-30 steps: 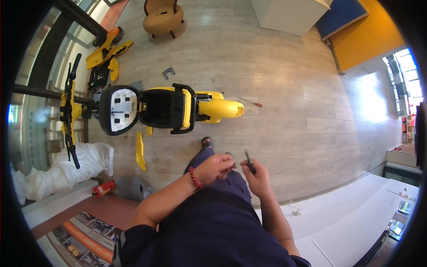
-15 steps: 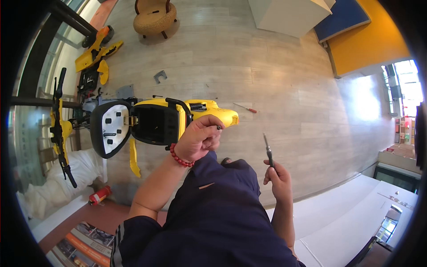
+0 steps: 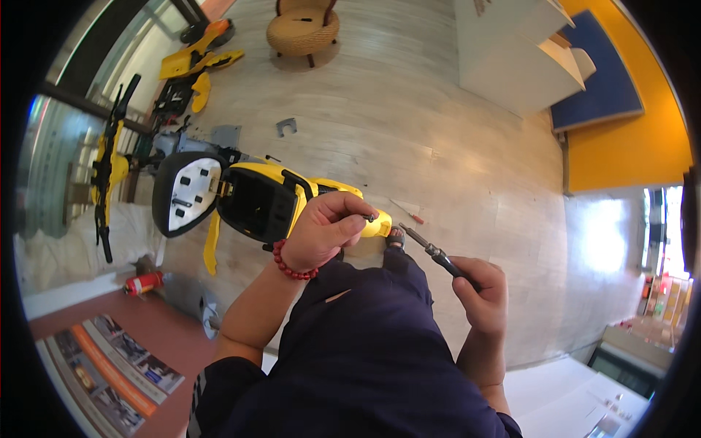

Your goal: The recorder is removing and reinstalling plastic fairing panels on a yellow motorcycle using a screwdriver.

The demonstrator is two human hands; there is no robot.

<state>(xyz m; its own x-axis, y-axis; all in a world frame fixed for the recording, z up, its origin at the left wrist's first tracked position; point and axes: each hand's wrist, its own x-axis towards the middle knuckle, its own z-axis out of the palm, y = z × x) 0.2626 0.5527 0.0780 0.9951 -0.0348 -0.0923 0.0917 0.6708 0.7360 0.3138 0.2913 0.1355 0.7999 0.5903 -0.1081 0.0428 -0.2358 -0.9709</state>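
Between the thumb and forefinger of my left hand [image 3: 328,228], which wears a red bead bracelet, is a small dark piece like a screw [image 3: 371,217]. My right hand [image 3: 483,293] is wrapped round the dark handle of a screwdriver [image 3: 432,252]. Its metal shaft points up and left toward the left hand, with a gap between tip and small piece. Below and beyond the left hand stands a yellow scooter [image 3: 296,208]. Its black seat [image 3: 166,219] is tipped up, white underside showing, over a black storage bin [image 3: 255,198].
A red-handled screwdriver [image 3: 416,217] lies on the wooden floor beyond my foot. Yellow panels [image 3: 193,62] and a grey bracket [image 3: 286,127] rest at the far left. A wicker chair [image 3: 303,33] stands at the back, a white cabinet [image 3: 504,58] far right, a red extinguisher [image 3: 143,283] near left.
My right hand has come up, and the screwdriver now tilts toward my left hand, its tip much closer. The left hand keeps its pinch. The whole view has turned a little.
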